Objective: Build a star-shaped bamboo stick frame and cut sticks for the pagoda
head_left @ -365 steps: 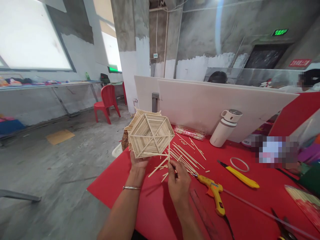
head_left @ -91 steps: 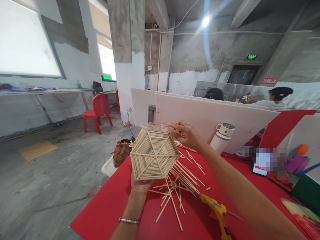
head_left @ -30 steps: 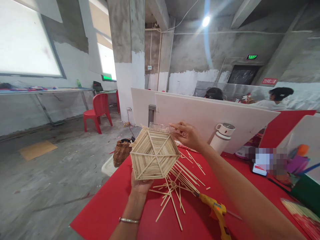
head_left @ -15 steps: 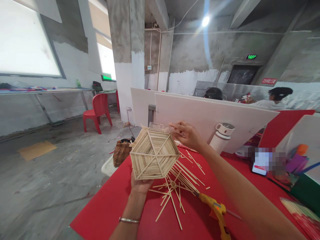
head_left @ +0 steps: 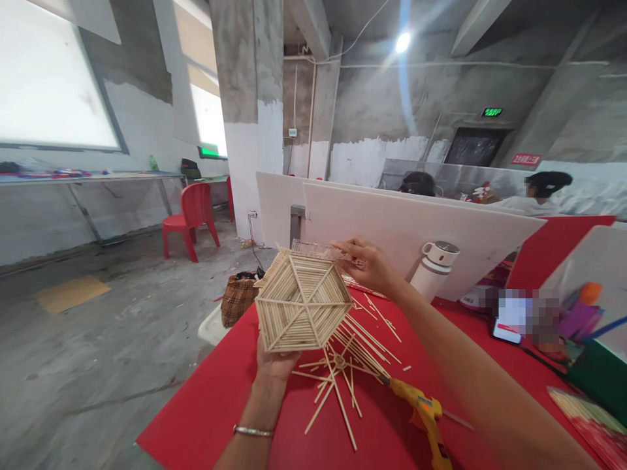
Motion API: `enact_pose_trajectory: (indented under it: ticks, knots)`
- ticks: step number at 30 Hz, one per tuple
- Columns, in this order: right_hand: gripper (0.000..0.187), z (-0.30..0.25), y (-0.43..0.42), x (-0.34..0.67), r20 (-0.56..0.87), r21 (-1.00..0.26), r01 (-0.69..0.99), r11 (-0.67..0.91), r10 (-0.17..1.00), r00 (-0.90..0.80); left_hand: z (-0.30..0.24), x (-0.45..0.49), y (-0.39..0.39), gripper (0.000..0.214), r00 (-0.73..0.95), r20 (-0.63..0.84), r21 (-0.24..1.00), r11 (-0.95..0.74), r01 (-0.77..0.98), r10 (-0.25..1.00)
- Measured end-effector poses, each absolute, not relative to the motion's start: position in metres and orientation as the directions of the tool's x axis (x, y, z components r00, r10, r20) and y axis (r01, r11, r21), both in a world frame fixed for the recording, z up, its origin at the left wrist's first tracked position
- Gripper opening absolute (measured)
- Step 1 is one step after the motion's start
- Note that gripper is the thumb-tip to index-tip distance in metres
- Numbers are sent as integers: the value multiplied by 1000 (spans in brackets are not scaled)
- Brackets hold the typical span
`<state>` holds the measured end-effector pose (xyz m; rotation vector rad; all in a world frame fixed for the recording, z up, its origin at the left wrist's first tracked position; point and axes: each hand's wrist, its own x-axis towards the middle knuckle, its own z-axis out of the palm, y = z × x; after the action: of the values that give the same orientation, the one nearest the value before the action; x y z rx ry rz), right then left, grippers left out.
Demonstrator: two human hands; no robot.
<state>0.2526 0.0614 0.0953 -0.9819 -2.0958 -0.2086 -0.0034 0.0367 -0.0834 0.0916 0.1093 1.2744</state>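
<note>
A hexagonal piece built of thin wooden sticks point(head_left: 304, 303) is raised over the red tabletop, its ribbed face with crossing spokes turned toward me. My left hand point(head_left: 278, 362) supports it from below, with the fingers hidden behind it. At its upper right edge, my right hand point(head_left: 365, 264) grips with bent fingers; the fingertips are partly hard to make out. Under the piece lies a star-like stick frame point(head_left: 339, 361) among loose wooden sticks point(head_left: 372, 343). A yellow glue gun point(head_left: 421, 408) rests to the right, its nozzle close to the sticks.
A white bottle point(head_left: 435, 267) stands behind my right forearm, before white boards point(head_left: 392, 215). To the right are a phone point(head_left: 508, 329) and a packet of sticks point(head_left: 588, 418). A plaid bag point(head_left: 238, 299) sits beyond the table's left edge. Other people are behind the boards.
</note>
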Motion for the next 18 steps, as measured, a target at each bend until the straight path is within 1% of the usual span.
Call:
enact_pose_trajectory:
  ticks: [4,11,18]
  knots:
    - [45,94,63,254,728,-166,711,683,571,-379,-81,-5,36,33,393,-90,165,403,-900,915]
    - [43,97,59,252,722,-179,708,683,580,-376,-74,-6,34,34,375,-150,158,397,-904,915]
    - [45,96,59,251,715,-200,712,674,596,-364,-73,-5,33,30,398,-105,127,409,-904,911]
